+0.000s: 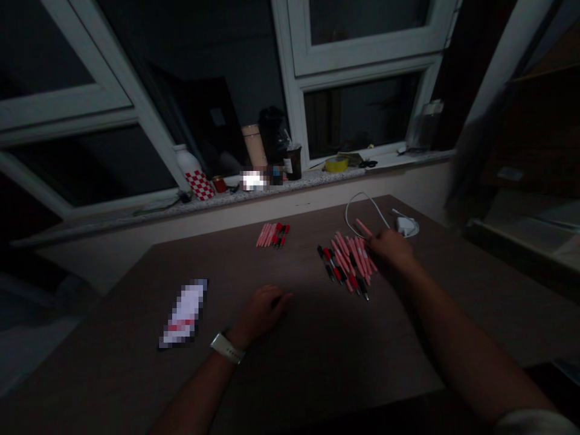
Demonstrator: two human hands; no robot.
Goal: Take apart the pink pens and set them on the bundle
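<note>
Head view: hands [260, 313] [389, 251], pink pens [348, 260], jar [293, 163]

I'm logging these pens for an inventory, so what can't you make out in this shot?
All from the head view:
The pile of pink and black pens: the right hand covers part of it, and the pens overlap, so no exact count.
The flat packet near the left hand: pixelated, so its print is unreadable.
The white item on the windowsill: pixelated, so unidentifiable.
</note>
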